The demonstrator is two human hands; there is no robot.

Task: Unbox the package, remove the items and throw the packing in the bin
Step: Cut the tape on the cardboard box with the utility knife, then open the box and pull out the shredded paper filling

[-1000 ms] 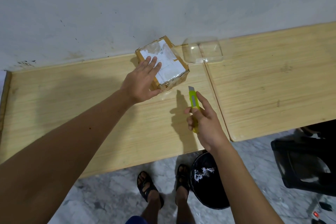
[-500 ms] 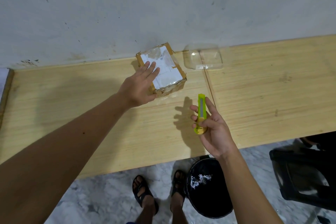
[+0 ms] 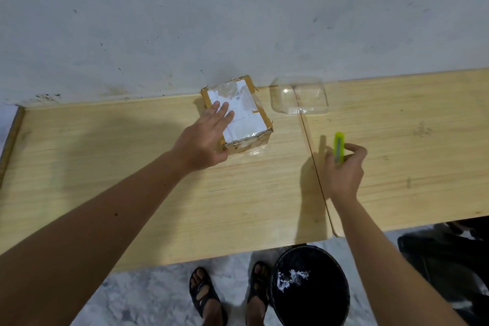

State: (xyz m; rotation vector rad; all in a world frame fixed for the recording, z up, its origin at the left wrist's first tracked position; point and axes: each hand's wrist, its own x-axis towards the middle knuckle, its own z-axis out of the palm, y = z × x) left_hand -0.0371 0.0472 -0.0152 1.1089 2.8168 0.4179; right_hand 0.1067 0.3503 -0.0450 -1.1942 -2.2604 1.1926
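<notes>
A small cardboard package (image 3: pixel 244 116), taped and with a white label on top, sits on the wooden table (image 3: pixel 132 167) near the wall. My left hand (image 3: pixel 203 137) lies flat on the package's left side, fingers spread over the label. To the right, my right hand (image 3: pixel 344 169) grips a yellow-green utility knife (image 3: pixel 339 146) upright, just above the second table panel; no blade shows. A black bin (image 3: pixel 311 286) with some white scraps inside stands on the floor below the table's front edge.
A clear plastic lid (image 3: pixel 299 99) rests at the back by the wall, right of the package. A seam (image 3: pixel 315 167) splits the two table panels. My sandalled feet (image 3: pixel 227 296) stand beside the bin. A dark object (image 3: pixel 449 254) sits at the lower right.
My right hand carried the knife away from the package to the right, over the second panel, and the blade tip no longer shows. My left hand stayed on the package.
</notes>
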